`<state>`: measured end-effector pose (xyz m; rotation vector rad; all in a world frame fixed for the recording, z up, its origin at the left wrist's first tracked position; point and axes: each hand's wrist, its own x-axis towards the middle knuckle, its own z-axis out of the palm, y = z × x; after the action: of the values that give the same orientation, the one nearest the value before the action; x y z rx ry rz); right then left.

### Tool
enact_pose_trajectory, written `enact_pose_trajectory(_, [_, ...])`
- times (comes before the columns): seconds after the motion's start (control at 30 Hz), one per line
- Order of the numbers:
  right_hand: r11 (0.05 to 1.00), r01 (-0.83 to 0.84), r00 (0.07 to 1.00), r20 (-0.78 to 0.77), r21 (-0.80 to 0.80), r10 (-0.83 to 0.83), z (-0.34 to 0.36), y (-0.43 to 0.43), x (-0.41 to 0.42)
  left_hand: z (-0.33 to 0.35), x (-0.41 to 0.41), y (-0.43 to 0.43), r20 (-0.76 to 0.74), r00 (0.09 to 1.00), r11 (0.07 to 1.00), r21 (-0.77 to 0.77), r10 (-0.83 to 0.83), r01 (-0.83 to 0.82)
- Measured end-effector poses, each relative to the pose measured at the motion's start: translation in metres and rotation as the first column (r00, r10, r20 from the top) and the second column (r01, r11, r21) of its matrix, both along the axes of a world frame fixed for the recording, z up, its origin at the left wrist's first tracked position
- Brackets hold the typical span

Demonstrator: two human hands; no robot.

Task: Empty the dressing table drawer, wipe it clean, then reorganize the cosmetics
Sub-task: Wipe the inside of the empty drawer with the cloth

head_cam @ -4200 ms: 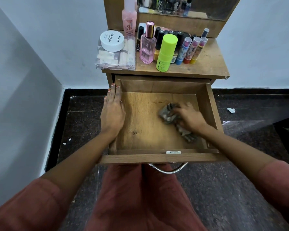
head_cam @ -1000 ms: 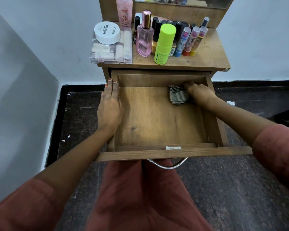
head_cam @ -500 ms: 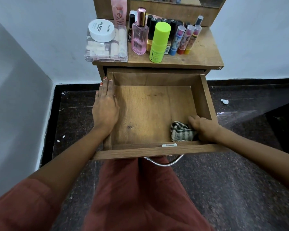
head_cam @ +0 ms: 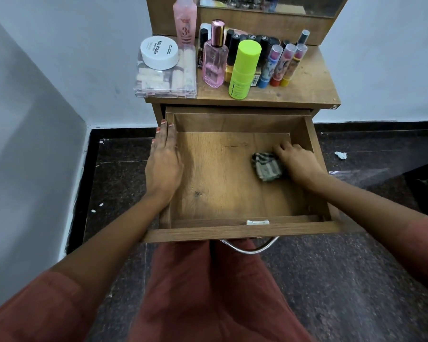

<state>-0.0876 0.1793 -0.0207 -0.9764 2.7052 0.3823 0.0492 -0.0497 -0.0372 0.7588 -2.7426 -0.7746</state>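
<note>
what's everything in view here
drawer: 1, brown wood, open under tabletop
cloth: 1, grey checked, in drawer, right side
clear box: 1, transparent, tabletop left
white jar: 1, white, on clear box
tall bottle: 1, pink, tabletop back
perfume bottle: 1, pink, tabletop middle
green tube: 1, neon green, tabletop front
lip balms: 3, blue, red, yellow bases, beside green tube
dark-capped cosmetics: several, black, back row
paper scrap: 1, white, floor right
left grip: 1, hand flat on drawer's left wall
right grip: 1, hand holding cloth

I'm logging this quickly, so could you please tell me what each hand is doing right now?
Left hand: open, flat on the drawer wall.
Right hand: gripping the cloth inside the drawer.
</note>
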Motion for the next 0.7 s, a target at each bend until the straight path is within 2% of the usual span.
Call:
enact_pose_trajectory(0.2, [0.987, 0.106, 0.994, -0.008, -0.123, -0.108, -0.008, -0.022, -0.028, -0.001, 0.0, -0.002, -0.016, 1.0, 1.0, -0.01, -0.007, 0.007])
enact_pose_trajectory(0.4, [0.947, 0.195, 0.981, 0.06, -0.255, -0.186, -0.004, -0.03, -0.025, -0.002, -0.001, -0.001, -0.014, 1.0, 1.0, -0.024, -0.004, 0.003])
enact_pose_trajectory(0.7, [0.966, 0.025, 0.997, -0.062, -0.256, -0.042, -0.012, -0.1, 0.01, -0.006, -0.004, -0.003, -0.013, 1.0, 0.997, -0.075, -0.002, 0.001])
